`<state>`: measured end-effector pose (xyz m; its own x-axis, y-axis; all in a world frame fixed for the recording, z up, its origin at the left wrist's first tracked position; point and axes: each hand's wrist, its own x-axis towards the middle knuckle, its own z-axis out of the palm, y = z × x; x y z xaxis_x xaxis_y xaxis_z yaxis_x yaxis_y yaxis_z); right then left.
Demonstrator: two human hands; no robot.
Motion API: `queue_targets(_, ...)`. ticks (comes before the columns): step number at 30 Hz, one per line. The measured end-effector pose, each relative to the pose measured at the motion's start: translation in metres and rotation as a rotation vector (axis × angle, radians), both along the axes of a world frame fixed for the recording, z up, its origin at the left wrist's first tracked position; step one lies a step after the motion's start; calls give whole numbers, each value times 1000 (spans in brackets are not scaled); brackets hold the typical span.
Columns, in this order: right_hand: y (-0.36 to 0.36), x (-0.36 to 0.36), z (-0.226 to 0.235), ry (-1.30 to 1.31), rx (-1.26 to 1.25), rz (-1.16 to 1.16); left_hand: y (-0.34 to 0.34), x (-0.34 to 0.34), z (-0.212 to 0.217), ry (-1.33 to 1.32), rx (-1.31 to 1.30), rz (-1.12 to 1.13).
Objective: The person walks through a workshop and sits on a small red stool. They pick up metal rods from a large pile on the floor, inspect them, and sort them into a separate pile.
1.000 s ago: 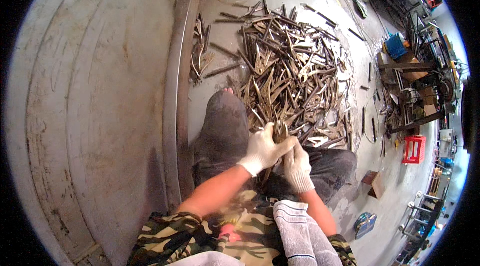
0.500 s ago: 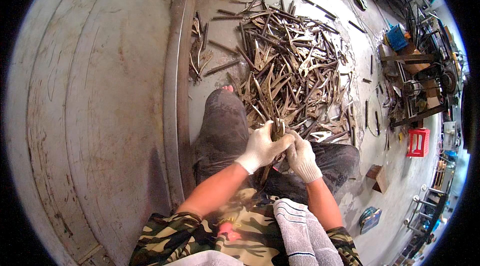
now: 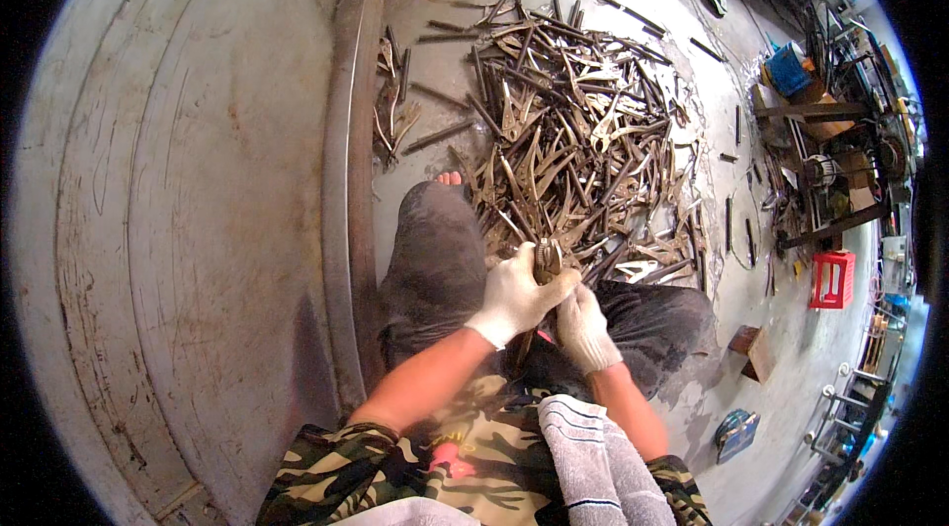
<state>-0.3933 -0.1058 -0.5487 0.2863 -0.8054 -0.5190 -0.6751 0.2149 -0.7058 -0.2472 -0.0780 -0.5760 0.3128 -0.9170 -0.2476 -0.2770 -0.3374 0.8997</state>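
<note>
My left hand, in an off-white knit glove, is closed around a pair of metal pliers. The rounded jaw end sticks up above the thumb and fingers. Pressed against it from the right is my gloved right hand, also closed, gripping the lower part of the pliers. The handles are mostly hidden by the gloves. Just beyond both hands spreads a large heap of greasy pliers with dark handles, lying on the floor between and ahead of my bent knees.
A long metal beam runs along my left, beside a big scuffed metal panel. Several loose pliers lie next to the beam. On the right are a red stool, a wooden block and a cluttered metal rack.
The pliers have turned in my hands, with more of the jaw end showing now. My right hand has shifted slightly left and down, closer against the left.
</note>
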Motion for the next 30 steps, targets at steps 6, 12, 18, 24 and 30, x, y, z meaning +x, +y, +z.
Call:
queue_targets(6, -30, -33, -33, -107, -128, -290, -46, 51, 2, 525, -39, 241)
queue_targets(12, -129, -102, -31, -98, -273, -336, -176, 179, 22, -126, -35, 327)
queue_targets(18, -211, -78, -47, -85, -245, -221, -246, 250, -90, -668, 311, -50)
queue_targets(24, -226, -67, -42, -32, -70, -229, -269, 276, -191, -766, 584, -279)
queue_targets(30, -236, -79, -41, 16, 103, -332, -277, 313, -252, -1076, 643, -274)
